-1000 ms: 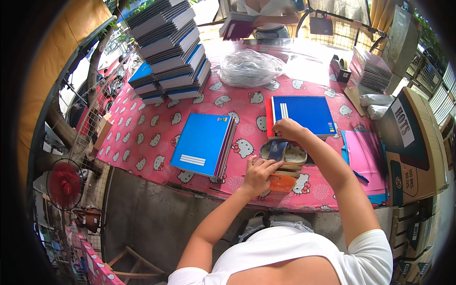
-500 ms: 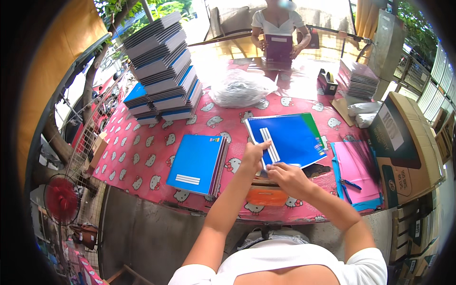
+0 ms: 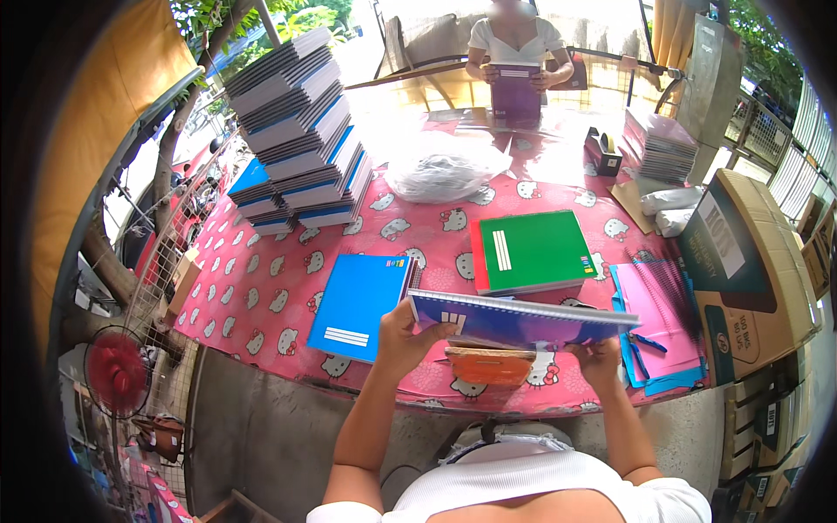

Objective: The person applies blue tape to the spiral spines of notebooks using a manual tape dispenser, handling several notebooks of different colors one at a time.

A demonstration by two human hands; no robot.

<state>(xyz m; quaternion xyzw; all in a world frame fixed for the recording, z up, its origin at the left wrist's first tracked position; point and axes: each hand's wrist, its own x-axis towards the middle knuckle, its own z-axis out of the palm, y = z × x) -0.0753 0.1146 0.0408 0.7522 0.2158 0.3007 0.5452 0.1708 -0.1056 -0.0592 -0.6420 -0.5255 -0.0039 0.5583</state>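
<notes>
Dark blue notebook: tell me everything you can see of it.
The dark blue notebook has a glossy-looking cover, white label bars near its left end and apparent coil binding along its far edge. It is held tilted, seemingly closed, above the pink table, long side running left to right. The left hand grips its left end, the right hand its near right corner.

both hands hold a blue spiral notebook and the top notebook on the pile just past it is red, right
Not red: the head view shows the top notebook on the pile is green. The blue spiral notebook is held in the left hand and right hand.
</notes>
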